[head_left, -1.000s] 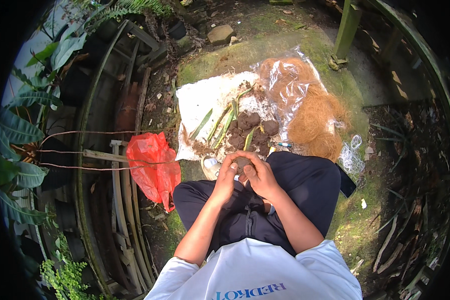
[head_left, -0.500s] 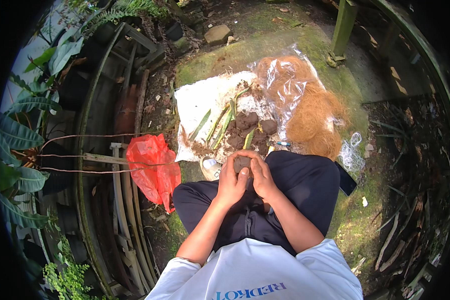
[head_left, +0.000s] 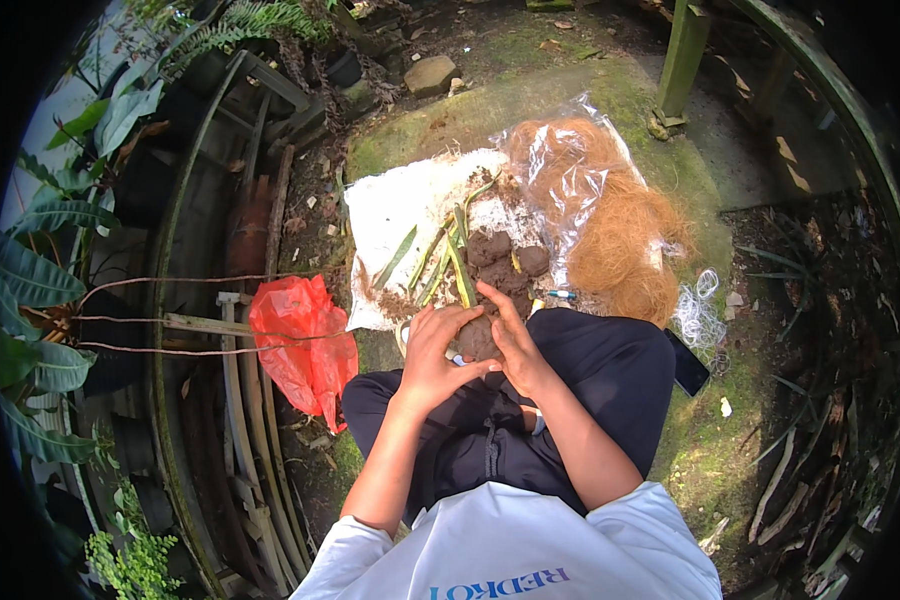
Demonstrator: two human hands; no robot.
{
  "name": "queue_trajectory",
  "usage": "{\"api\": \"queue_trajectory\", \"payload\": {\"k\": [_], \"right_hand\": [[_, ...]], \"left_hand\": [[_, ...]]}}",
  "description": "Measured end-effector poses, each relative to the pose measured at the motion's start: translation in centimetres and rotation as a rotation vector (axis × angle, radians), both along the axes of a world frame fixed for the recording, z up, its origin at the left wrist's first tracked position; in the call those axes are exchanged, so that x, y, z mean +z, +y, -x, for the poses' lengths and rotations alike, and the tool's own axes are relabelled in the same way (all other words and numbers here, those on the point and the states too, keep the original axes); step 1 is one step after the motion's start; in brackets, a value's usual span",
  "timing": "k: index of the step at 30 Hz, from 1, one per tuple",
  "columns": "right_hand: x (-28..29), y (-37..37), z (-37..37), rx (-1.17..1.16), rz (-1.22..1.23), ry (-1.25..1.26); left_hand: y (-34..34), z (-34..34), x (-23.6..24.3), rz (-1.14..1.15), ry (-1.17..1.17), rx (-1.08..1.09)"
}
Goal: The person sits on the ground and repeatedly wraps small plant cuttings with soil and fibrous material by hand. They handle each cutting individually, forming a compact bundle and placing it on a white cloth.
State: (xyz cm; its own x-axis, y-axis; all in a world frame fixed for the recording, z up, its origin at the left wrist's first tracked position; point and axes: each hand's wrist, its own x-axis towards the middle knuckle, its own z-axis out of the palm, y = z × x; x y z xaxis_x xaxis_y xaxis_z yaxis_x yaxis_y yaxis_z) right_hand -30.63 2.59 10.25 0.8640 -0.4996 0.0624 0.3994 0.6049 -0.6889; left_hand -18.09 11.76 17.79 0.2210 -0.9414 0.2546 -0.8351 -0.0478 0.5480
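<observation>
My left hand (head_left: 435, 360) curves its thumb and fingers around a rounded brown lump of soil (head_left: 478, 338) above my lap. My right hand (head_left: 520, 360) presses on the lump's right side, fingers stretched upward along it. Just beyond them, more dark soil lumps (head_left: 495, 255) and long green-yellow leaf strips (head_left: 400, 255) lie on a dirty white sack (head_left: 375, 205). Orange-brown fiber (head_left: 625, 250), partly inside a clear plastic bag (head_left: 585, 185), covers the right part. A small teal object (head_left: 561, 295) is near my right knee.
A crumpled red plastic bag (head_left: 295, 355) lies to my left, crossed by thin stems from potted plants (head_left: 50, 275). Wooden slats (head_left: 245, 420) run along the left. White string (head_left: 700, 315) and a dark phone (head_left: 690, 368) are beside my right knee. A green post (head_left: 680, 70) stands at back right.
My hands have spread from a tight cupped clasp, exposing more of the lump. My left hand has moved left, and my right fingers now reach further upward.
</observation>
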Motion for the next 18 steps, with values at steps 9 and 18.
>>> {"api": "queue_trajectory", "payload": {"k": [9,18], "right_hand": [[-1.1,1.3,-0.2,-0.087,-0.072,0.065],[-0.9,1.5,-0.3,-0.111,-0.014,0.032]], "left_hand": [[0.6,1.4,-2.8,0.024,0.344,0.036],[0.4,2.0,-3.0,0.07,0.52,0.068]]}}
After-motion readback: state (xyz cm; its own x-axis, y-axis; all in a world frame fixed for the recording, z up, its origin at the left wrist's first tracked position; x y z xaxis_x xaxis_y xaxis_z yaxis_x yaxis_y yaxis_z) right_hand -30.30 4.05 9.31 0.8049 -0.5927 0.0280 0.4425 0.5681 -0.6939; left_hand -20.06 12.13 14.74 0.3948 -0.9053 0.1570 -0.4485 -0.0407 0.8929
